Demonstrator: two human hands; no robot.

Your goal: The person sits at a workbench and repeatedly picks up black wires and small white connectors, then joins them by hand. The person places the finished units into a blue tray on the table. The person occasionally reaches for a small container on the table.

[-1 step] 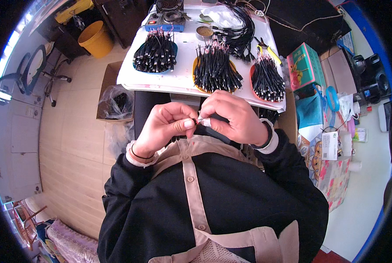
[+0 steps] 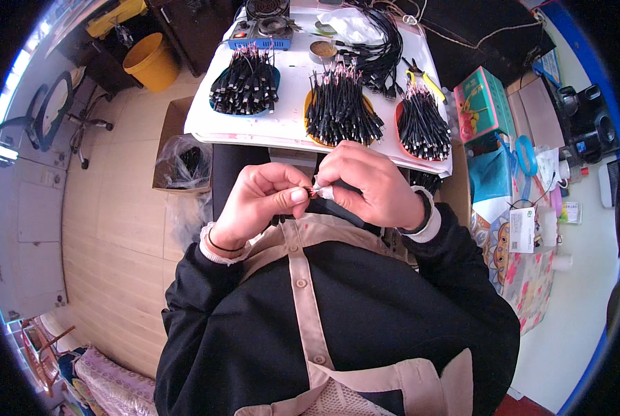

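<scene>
Seen from the head camera, both hands meet close to the chest, just below the near edge of the white rectangular worktable point(image 2: 289, 125). The left hand point(image 2: 258, 201) pinches with thumb and forefinger the reddish bared tip of a short black cable with stripped wire ends point(image 2: 338, 208). The right hand point(image 2: 369, 184) curls over the same cable from the other side, fingers clamped around its sleeve; the cable's black body runs under that hand toward the right wrist, so most of it is hidden. The two hands nearly touch at the fingertips.

Beyond the hands, three heaps of similar black cables lie on the table: one on a blue shallow tray point(image 2: 244, 87) at the left, one on an orange round tray point(image 2: 341, 107) in the middle, directly past the hands, and one on a red-orange tray point(image 2: 421, 121) at the right. A loose tangle of black cords point(image 2: 379, 48) sits farther back, beside a small round metal tin point(image 2: 322, 50) and a blue-cased bench device point(image 2: 265, 31).

Left of the table stand a brown cardboard box lined with a clear plastic bag point(image 2: 182, 156) and, farther off, a yellow plastic bucket point(image 2: 150, 61). To the right, a green printed carton point(image 2: 483, 104) stands against the table's edge.
</scene>
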